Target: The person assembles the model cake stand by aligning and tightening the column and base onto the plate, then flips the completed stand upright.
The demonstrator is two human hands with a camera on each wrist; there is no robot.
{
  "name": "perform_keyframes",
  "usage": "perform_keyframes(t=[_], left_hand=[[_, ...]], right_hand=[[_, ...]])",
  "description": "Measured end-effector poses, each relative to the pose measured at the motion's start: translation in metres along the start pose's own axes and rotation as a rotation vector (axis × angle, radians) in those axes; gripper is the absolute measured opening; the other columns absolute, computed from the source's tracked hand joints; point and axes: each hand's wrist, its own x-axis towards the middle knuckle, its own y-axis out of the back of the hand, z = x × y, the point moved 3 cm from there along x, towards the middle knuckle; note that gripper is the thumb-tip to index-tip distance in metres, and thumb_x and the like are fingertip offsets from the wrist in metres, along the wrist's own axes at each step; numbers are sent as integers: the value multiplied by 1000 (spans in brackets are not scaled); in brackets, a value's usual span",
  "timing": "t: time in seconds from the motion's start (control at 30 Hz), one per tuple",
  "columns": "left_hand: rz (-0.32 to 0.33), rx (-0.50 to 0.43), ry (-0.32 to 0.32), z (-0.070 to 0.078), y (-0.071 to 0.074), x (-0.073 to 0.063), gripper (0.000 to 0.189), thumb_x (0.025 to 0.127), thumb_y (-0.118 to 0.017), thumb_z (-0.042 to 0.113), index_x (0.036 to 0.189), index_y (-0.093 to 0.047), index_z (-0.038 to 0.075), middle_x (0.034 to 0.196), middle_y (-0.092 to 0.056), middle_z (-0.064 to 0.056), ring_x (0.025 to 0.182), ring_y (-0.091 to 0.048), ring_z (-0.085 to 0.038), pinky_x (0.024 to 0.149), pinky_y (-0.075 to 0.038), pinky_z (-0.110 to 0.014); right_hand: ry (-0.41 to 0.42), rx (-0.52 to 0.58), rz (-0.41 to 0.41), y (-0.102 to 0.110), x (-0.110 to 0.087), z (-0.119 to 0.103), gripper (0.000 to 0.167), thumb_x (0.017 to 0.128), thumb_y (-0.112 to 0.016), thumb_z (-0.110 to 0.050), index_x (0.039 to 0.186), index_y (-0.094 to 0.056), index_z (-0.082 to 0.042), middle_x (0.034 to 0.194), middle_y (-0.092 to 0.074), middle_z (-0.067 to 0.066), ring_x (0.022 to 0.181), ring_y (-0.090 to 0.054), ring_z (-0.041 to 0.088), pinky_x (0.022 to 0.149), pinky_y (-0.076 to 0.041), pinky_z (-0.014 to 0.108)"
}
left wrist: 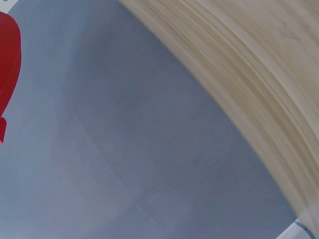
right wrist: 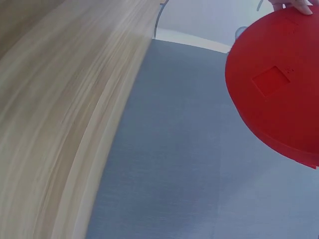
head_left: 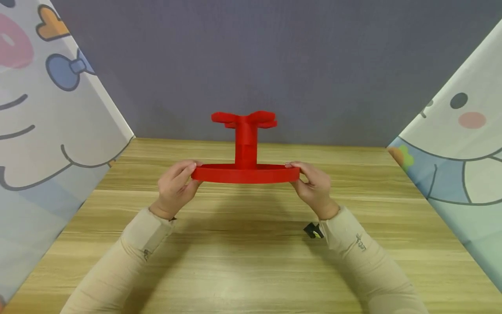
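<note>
A red round tray (head_left: 245,176) with a low rim is held level above the table. From its middle rises a red post (head_left: 245,146), topped by several petal-shaped lobes (head_left: 263,117). My left hand (head_left: 176,185) grips the left edge of the rim, thumb on the near side. At the opposite edge, my right hand (head_left: 312,184) pinches the rim with fingers over the top and thumb below. The right wrist view shows the tray's flat underside (right wrist: 259,112) with a square recess, and part of the left hand (right wrist: 295,5) at its edge.
A wood-grain table (head_left: 243,270) lies below, backed by a grey upright panel (head_left: 251,56). Cartoon-printed side panels stand at left (head_left: 35,131) and right (head_left: 466,144). A small black piece (head_left: 313,230) shows beside the right sleeve cuff.
</note>
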Motion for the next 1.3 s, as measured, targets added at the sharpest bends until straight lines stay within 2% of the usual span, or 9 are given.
perform_keyframes(t=[0.13, 0.2, 0.5, 0.7, 0.8, 0.97, 1.1, 1.2, 1.3], left_hand=[[-18, 59, -4, -3, 0, -5, 41, 89, -68, 26, 129, -63, 23, 74, -62, -23, 55, -59, -35, 52, -52, -35], [-25, 69, 10, -5, 1, -7, 44, 88, -68, 27, 132, -61, 26, 73, -62, -24, 55, -58, -35, 48, -48, -41], [-73, -77, 107, -12, 0, -19, 50, 88, -69, 24, 136, -56, 32, 76, -60, -27, 62, -55, -34, 48, -40, -30], [-139, -97, 166, -13, -1, -20, 51, 90, -66, 27, 139, -53, 30, 81, -62, -25, 67, -56, -33, 61, -48, -24], [-178, -164, 254, -15, -1, -20, 49, 90, -65, 28, 138, -54, 28, 86, -63, -23, 70, -57, -26, 69, -48, -13], [-199, -284, 380, -18, 0, -23, 48, 89, -67, 28, 135, -57, 27, 99, -67, -1, 79, -59, -7, 67, -49, -9], [-205, -373, 499, -18, 2, -21, 47, 86, -70, 27, 132, -61, 20, 102, -65, 10, 78, -59, -1, 64, -50, -10], [-217, -431, 683, -18, 3, -18, 48, 84, -73, 22, 131, -62, 16, 97, -66, 14, 75, -60, 1, 60, -49, -10], [-250, -409, 922, -18, 5, -18, 51, 83, -73, 5, 132, -59, 7, 91, -66, 15, 71, -61, -1, 59, -50, -13]], right_hand=[[-57, -4, -34, 0, 1, 2, 46, 89, -68, -31, 90, -65, 15, 79, -67, 27, 87, -67, 7, 77, -53, 18], [-78, 0, -61, 0, 1, 3, 47, 88, -68, -33, 91, -66, 14, 79, -67, 26, 83, -68, 9, 76, -53, 17], [-173, 172, -129, -5, -8, 12, 49, 84, -70, -25, 106, -63, 18, 97, -70, 18, 92, -65, 1, 73, -55, 20], [-172, 208, -115, -6, -12, 17, 52, 85, -70, -23, 132, -58, -4, 110, -66, 4, 93, -64, 1, 70, -54, 17], [-201, 216, -138, -7, -12, 18, 54, 86, -69, -24, 136, -56, -9, 107, -67, 5, 91, -64, -1, 68, -54, 17], [-300, 269, -199, -6, -11, 19, 55, 86, -68, -25, 132, -55, 3, 94, -68, 27, 89, -65, 1, 63, -54, 17], [-394, 354, -210, -6, -10, 19, 60, 85, -71, -21, 132, -50, 11, 100, -70, 10, 89, -65, 3, 65, -55, 19], [-517, 424, -203, -5, -9, 19, 59, 86, -71, -7, 132, -43, 17, 106, -66, -8, 88, -65, 5, 69, -55, 21], [-659, 451, -200, -5, -8, 20, 58, 83, -67, 10, 132, -38, 20, 103, -67, -10, 83, -65, 6, 68, -55, 20]])
